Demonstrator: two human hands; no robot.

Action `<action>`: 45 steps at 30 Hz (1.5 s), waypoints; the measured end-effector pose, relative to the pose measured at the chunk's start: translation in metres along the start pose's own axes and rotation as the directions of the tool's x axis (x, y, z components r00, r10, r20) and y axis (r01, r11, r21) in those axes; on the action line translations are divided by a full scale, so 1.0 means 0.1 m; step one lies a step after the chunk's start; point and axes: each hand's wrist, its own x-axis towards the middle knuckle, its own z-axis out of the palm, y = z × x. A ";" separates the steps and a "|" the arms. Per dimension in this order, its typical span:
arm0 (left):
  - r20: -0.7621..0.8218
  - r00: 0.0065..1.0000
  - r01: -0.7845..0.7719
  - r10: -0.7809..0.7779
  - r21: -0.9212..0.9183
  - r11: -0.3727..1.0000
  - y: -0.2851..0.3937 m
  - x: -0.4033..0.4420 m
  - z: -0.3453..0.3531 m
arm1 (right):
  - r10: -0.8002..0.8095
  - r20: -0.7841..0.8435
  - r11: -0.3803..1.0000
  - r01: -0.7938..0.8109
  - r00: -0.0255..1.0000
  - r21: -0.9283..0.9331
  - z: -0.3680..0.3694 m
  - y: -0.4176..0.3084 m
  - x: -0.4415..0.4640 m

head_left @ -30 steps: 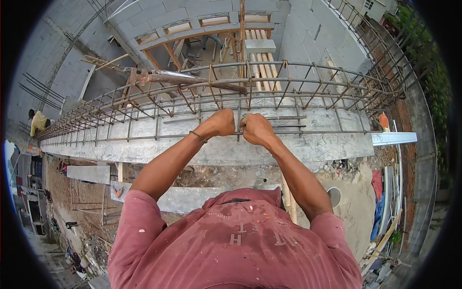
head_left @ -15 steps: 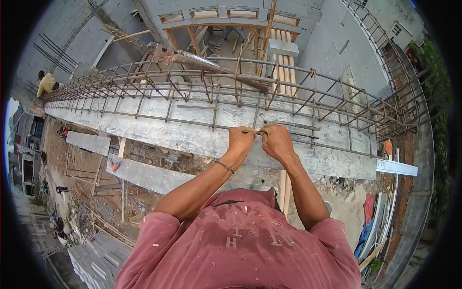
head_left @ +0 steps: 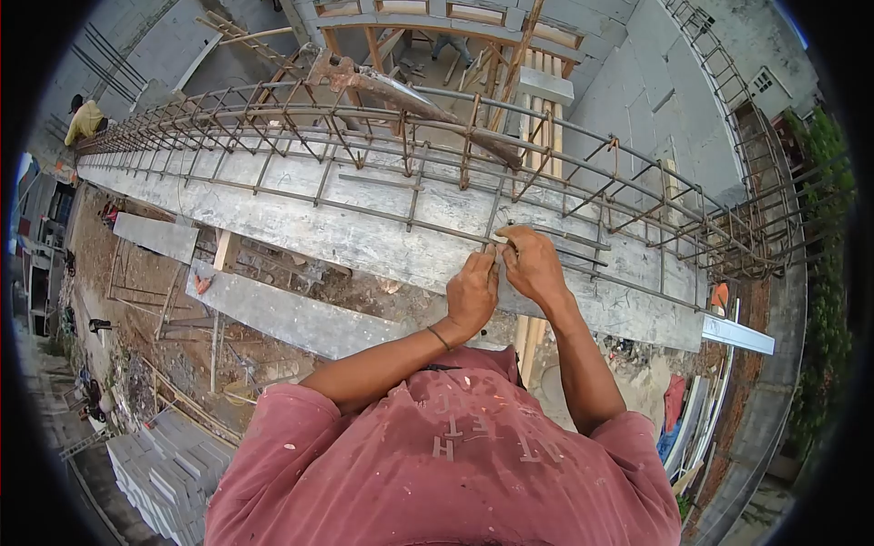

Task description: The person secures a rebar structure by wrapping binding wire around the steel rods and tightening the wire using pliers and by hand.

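My left hand [head_left: 473, 293] is closed, its fingers curled and thumb pressed up, just below the near bar of a steel rebar cage [head_left: 467, 168]. Right beside it, my right hand [head_left: 535, 268] is pinched at the same bar, its forefinger bent over the top. Whatever lies between the fingertips is too small or hidden to name. Beneath the cage runs a long grey formwork board [head_left: 300, 214]. Across the cage's upper bars, beyond my hands, rests a rusty long-handled metal tool [head_left: 401, 96].
A lower grey plank [head_left: 291, 309] lies toward me on the left. At the right end a pale metal channel [head_left: 737, 334] sticks out. Grey blocks [head_left: 168, 469] are stacked below left. Another person [head_left: 86, 123] in yellow is at the cage's far left end.
My hands have drawn closer together; the left has turned upright and lower, while the right has lifted its forefinger over the bar. The view has tilted slightly.
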 end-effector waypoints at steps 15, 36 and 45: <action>0.301 0.874 0.485 -0.382 -0.476 0.734 -0.11 0.04 -0.22 | 0.165 0.409 0.983 -0.184 0.897 0.007 -0.16 0.11 0.39; 0.410 0.885 0.156 -0.219 0.182 0.971 -0.32 1.04 -0.28 | 0.100 0.143 0.944 -0.049 0.985 -0.326 -0.10 0.22 0.16; 0.394 0.886 0.203 -0.244 0.143 0.969 -0.37 1.10 -0.30 | 0.046 0.293 0.915 0.077 0.955 -0.396 -0.06 0.13 0.35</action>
